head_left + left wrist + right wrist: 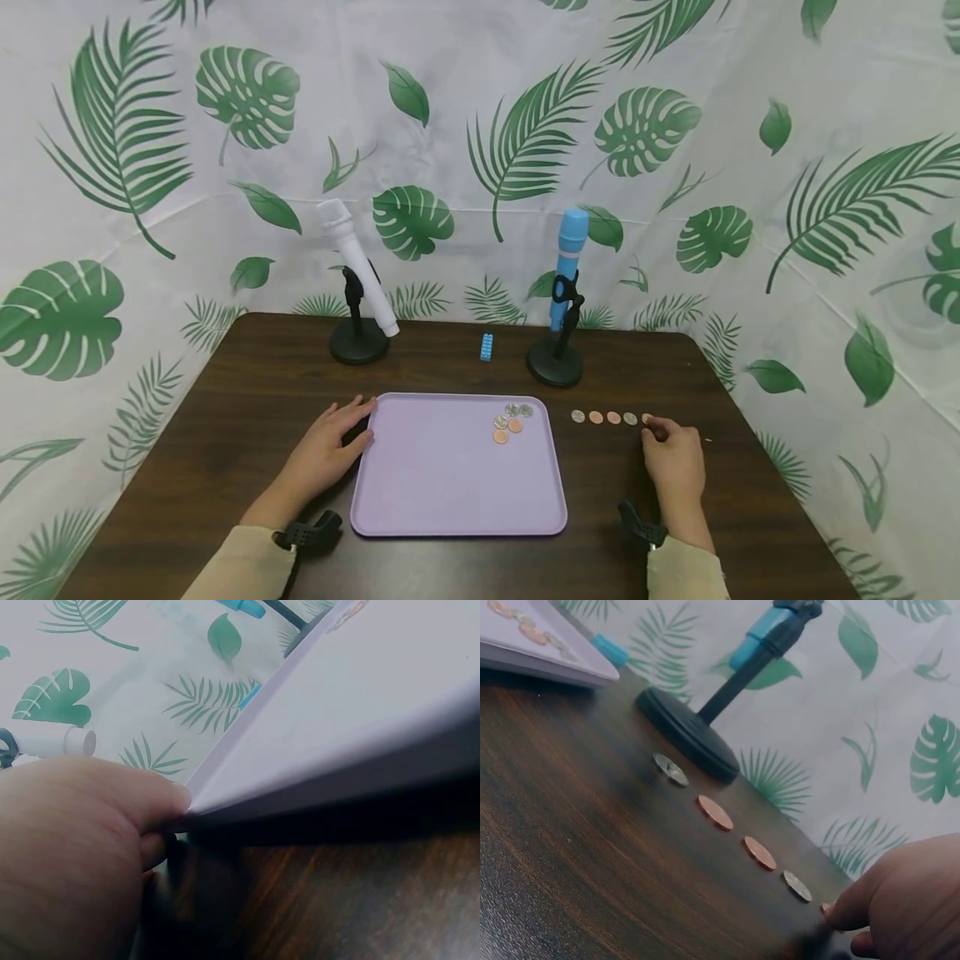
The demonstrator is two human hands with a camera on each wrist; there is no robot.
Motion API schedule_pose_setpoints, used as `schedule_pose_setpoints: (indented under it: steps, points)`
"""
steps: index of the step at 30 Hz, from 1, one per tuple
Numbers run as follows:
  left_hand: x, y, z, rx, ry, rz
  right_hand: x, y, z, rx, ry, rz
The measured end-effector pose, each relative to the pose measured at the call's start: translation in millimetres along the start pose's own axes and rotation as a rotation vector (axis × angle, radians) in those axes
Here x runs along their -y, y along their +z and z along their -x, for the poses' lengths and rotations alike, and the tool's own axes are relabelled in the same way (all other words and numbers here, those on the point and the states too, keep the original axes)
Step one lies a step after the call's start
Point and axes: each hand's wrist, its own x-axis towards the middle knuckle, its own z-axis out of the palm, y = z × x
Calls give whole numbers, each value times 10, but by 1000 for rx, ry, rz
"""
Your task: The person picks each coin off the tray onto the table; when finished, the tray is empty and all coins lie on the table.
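A lilac tray (450, 492) lies on the table, with several silver and copper coins (500, 436) grouped near its far right corner. My left hand (326, 450) rests at the tray's left side, fingers extended, fingertips at the rim; the left wrist view has the thumb (169, 796) against that edge. To the right of the tray runs a row of coins: a silver one (670, 769), two copper ones (715, 812), another silver one (797, 886). At its right end my right hand (675, 458) pinches a copper coin (826, 909), partly hidden by the fingers, at the tabletop.
Behind the tray stand a white microphone (360, 258) on a black stand (358, 343) at left and a blue microphone (570, 237) on another stand (555, 364) at right. A small blue block (487, 347) lies between them. Leaf-patterned cloth (450, 108) hangs behind the table.
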Motion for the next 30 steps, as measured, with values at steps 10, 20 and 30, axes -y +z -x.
schedule_pose_setpoints:
  steps: [10, 20, 30]
  points:
    - [15, 23, -7, 13, -9, 11, 32, 5, 0, -34, 31, -65]
    - [3, -17, -10, 4, 19, 11, 416, 249, 184, -62, -97, -400]
    - [12, -5, -15, 8, 1, 6, 774, 491, 487, 703, -143, -857]
